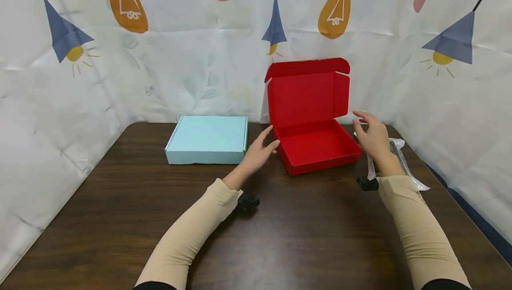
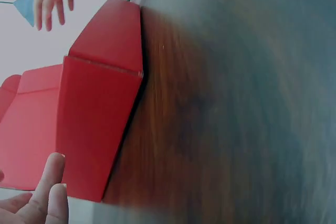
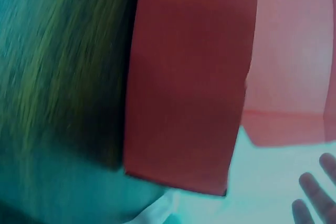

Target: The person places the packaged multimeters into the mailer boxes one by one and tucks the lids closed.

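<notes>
A red cardboard box (image 1: pixel 320 145) stands at the back of the table with its lid (image 1: pixel 302 98) raised and its side flaps spread. My left hand (image 1: pixel 258 152) is at the box's left wall, thumb and fingers apart, fingertips right at the edge. In the left wrist view its fingers (image 2: pixel 52 171) overlap the red side. Off the box's right side my right hand (image 1: pixel 372 136) hovers with loosely bent fingers and nothing in them. The right wrist view shows its fingertips (image 3: pixel 315 195) beside the red wall (image 3: pixel 186 82).
A closed light-blue box (image 1: pixel 210 134) lies left of the red one. Partly hidden under the right forearm is a clear plastic-wrapped item (image 1: pixel 404 161). Black wrist cameras hang under both sleeves. A patterned white curtain (image 1: pixel 180 67) encloses the dark wooden table (image 1: pixel 296 236).
</notes>
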{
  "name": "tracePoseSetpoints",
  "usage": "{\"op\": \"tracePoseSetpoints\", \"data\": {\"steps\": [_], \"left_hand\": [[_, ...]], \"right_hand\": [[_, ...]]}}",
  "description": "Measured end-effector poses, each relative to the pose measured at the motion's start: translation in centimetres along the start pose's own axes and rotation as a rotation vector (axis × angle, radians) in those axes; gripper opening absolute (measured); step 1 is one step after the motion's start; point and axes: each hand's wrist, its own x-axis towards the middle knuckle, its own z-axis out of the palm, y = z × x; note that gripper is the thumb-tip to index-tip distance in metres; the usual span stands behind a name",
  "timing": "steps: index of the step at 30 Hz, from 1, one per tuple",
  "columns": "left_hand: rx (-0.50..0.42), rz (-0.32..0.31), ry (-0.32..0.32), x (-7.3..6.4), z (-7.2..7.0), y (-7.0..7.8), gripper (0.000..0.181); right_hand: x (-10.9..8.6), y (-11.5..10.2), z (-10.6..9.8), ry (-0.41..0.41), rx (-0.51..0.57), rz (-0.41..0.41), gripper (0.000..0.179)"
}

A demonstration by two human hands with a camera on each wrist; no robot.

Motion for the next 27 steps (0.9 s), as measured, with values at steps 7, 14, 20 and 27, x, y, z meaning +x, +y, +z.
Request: {"op": "tracePoseSetpoints", "data": {"steps": [7, 14, 20, 27], "left_hand": [[-0.122, -0.114, -0.065, 0.1, 1.0, -0.2, 0.069], [-0.322, -0.228, -0.064, 0.4, 1.8, -0.2, 0.070], [-0.386, -0.276, -0.038, 0.7, 2.8, -0.3, 0.070], [-0.380, -0.285, -0.028, 0.9, 3.1, -0.8, 0.073]], "right_hand": [[-0.8, 3.2, -1.6, -0.098, 0.045, 0.219, 0.066], [-2.0, 5.5, -2.0, -0.181, -0.164, 0.333, 0.070], [-2.3, 6.5, -2.1, -0.283, -0.233, 0.431, 0.080], [-2.8, 7.3, -2.2, -0.463, -0.261, 0.547, 0.101]]}}
